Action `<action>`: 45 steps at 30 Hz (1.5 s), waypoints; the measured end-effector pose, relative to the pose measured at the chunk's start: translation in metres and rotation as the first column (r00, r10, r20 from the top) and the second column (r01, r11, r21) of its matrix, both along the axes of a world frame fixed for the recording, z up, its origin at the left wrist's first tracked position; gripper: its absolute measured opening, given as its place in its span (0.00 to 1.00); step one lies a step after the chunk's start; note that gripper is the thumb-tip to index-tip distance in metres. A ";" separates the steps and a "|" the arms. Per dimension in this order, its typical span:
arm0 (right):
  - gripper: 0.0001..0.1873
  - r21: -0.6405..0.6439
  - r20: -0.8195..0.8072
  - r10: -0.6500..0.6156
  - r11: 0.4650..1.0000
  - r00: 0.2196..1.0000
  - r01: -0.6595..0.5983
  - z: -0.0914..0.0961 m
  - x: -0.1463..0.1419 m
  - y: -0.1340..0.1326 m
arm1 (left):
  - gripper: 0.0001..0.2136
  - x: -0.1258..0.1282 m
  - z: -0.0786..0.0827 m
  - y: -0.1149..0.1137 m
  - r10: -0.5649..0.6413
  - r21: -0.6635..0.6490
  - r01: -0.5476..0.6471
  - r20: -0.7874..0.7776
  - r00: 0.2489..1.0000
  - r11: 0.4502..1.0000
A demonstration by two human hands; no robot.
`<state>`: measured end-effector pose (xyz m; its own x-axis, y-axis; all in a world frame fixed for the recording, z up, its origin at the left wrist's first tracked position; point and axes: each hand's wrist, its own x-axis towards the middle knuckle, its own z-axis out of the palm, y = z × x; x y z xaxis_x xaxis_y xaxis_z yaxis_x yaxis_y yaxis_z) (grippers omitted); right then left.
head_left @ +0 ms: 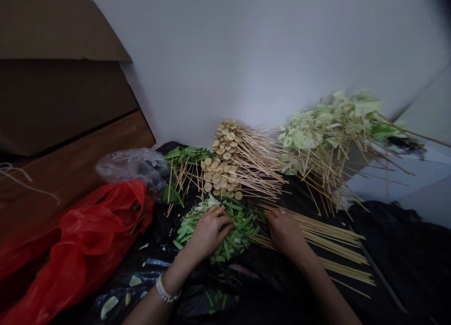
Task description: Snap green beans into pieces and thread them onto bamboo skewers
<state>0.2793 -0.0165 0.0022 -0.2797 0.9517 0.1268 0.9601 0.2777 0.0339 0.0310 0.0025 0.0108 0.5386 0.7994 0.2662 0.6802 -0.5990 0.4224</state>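
A pile of cut green vegetable pieces, like sliced beans (227,250), lies on black plastic sheeting. My left hand (212,227), wearing a ring and a beaded bracelet, is in the pile with its fingers bent down and closed; what they pinch is hidden. To its right, my right hand (284,228) curls over the tips of loose bamboo skewers (333,238), fingers closed on them. How many it grips is hidden. Some chopped whitish bits (207,203) sit at the pile's far edge.
Skewered round pale slices (221,174) are stacked behind the pile, beside skewered green pieces (190,154). Skewered cabbage leaves (317,127) lean at the back right. On the left are a red plastic bag (91,240), a clear bag (132,165) and a cardboard box (63,95). A white wall (225,57) stands behind.
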 end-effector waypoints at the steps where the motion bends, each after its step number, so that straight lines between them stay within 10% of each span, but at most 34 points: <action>1: 0.10 0.018 -0.003 0.005 1.000 1.000 -0.005 0.001 0.000 0.000 | 0.09 0.002 0.000 -0.001 0.015 0.009 -0.015 0.014 1.000 1.000; 21: 0.16 0.220 -0.129 0.048 0.975 0.990 -0.019 0.011 -0.014 -0.012 | 0.06 0.023 -0.008 -0.010 0.004 0.067 -0.005 0.008 1.000 0.998; 28: 0.18 0.372 -0.199 0.144 0.926 0.969 -0.061 0.006 -0.019 -0.015 | 0.07 0.013 -0.006 -0.003 0.257 -0.192 -0.190 0.438 0.861 0.963; 36: 0.15 0.434 -0.188 0.205 0.895 0.960 -0.106 0.005 -0.031 -0.017 | 0.09 0.021 -0.008 -0.007 0.337 -0.473 -0.007 0.618 0.710 0.881; 45: 0.12 0.569 -0.120 0.130 0.822 0.984 -0.039 0.006 -0.018 -0.014 | 0.15 0.009 0.008 -0.007 0.190 -0.055 -0.194 0.575 0.795 0.979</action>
<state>0.2617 -0.0306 0.0086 -0.2906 0.6753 0.6779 0.9399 0.3341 0.0702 0.0398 -0.0043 0.0187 0.1201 0.8674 0.4830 0.4150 -0.4858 0.7693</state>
